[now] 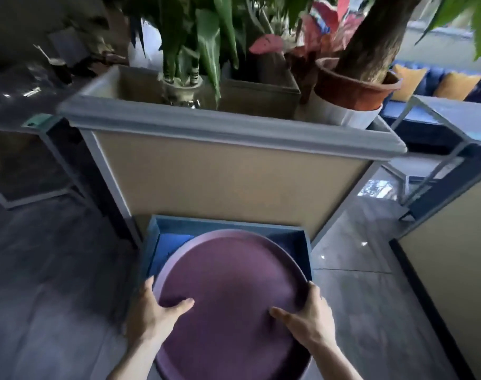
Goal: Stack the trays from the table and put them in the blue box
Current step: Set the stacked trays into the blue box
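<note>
A round purple tray (228, 272) fills the lower middle of the view, held level over the blue box (305, 239), which stands on the floor against a planter. My left hand (154, 311) grips the tray's left rim, thumb lying on its inner surface. My right hand (308, 316) grips the right rim the same way. The tray covers most of the box's opening; only the box's far wall and two far corners show. I cannot tell whether more trays lie under the top one.
A tall beige planter box with a grey rim (234, 133) stands right behind the blue box, holding green plants and a brown pot (354, 89). Dark metal table legs (69, 165) are at the left, a beige partition (447, 270) at the right. Glossy grey floor lies around.
</note>
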A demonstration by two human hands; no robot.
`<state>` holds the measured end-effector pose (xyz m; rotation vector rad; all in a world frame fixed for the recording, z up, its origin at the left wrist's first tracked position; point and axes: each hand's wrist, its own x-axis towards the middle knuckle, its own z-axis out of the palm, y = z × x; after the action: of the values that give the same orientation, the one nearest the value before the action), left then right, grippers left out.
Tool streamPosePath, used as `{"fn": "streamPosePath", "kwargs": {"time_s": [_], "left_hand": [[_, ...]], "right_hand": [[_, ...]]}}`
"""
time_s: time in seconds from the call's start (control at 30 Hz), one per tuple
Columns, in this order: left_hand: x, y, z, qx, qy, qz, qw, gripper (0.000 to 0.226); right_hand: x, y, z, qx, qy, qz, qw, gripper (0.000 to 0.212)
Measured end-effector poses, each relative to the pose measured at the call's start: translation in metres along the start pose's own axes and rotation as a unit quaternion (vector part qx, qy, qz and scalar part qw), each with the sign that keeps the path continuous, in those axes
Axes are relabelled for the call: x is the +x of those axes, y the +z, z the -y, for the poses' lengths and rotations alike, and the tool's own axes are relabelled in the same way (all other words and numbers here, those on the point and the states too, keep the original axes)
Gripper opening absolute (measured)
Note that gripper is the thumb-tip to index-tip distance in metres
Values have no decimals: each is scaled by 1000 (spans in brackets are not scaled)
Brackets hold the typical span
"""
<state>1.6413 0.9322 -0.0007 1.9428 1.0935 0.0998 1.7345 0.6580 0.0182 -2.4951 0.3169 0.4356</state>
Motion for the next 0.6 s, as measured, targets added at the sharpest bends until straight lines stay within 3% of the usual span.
{"fn": "streamPosePath", "kwargs": {"time_s": [0.6], "left_hand": [[75,69,43,194,-27,-1,981,115]], "right_hand": [[64,91,-12,-58,59,21,996,131]]}}
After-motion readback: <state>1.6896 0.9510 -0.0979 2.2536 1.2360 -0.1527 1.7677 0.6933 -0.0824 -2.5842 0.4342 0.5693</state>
